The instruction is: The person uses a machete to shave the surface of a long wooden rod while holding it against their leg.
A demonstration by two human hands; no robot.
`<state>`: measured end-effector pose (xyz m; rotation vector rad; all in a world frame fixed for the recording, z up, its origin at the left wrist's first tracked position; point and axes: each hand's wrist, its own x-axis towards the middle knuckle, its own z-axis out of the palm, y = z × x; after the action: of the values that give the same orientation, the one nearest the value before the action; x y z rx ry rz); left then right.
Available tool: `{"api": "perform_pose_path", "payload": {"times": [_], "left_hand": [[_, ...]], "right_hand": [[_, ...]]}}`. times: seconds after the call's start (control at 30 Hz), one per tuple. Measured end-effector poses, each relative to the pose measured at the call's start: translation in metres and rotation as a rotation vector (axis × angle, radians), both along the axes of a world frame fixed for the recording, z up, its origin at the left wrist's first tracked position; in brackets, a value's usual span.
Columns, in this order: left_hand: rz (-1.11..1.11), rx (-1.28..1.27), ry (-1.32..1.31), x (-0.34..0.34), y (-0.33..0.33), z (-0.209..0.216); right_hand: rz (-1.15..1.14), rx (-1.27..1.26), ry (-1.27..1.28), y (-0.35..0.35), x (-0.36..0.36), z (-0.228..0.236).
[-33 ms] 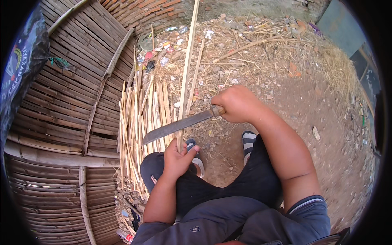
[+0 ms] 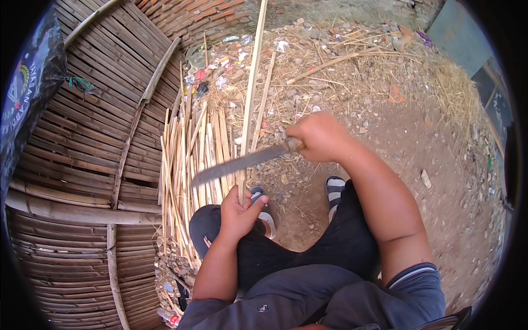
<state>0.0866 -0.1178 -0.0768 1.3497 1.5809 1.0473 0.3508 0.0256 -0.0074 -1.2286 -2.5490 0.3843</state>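
A long pale bamboo strip [image 2: 252, 88] stretches away from my left hand [image 2: 237, 213], whose fingers and thumb close round its near end above my left knee. My right hand [image 2: 321, 137] grips the short wooden handle of a machete [image 2: 234, 166]. The broad dark blade, blurred by motion, points left and crosses the strip a little beyond my left hand. Whether its edge touches the strip, I cannot tell.
Several bamboo strips [image 2: 184, 148] lie in a pile left of my feet, beside a slatted bamboo wall [image 2: 82, 148]. Ahead, straw [image 2: 451, 99], rubble and litter cover dirt ground before a brick wall [image 2: 203, 22]. A dark printed sheet [image 2: 30, 82] hangs at far left.
The machete and my right hand have shifted slightly away from me, and the blade is now blurred. My left hand and the strip stay in place.
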Motion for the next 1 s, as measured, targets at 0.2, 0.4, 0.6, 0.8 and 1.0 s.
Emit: {"api": "perform_pose_path", "payload": {"times": [0.2, 0.4, 0.6, 0.8, 1.0], "left_hand": [[-0.011, -0.038, -0.019, -0.001, -0.002, -0.001], [-0.035, -0.001, -0.005, -0.001, 0.0, -0.004], [-0.033, 0.001, 0.003, -0.005, -0.001, -0.005], [-0.044, -0.023, -0.036, -0.003, -0.001, -0.006], [-0.061, -0.028, -0.063, -0.002, -0.001, -0.006]], "right_hand": [[-0.418, 0.073, 0.175, 0.03, 0.042, -0.013], [-0.108, -0.007, 0.106, 0.017, 0.028, -0.008], [0.109, 0.024, -0.062, 0.003, -0.004, -0.006], [-0.31, 0.005, 0.191, 0.029, 0.033, -0.009], [-0.359, 0.002, 0.172, 0.029, 0.044, -0.007]]}}
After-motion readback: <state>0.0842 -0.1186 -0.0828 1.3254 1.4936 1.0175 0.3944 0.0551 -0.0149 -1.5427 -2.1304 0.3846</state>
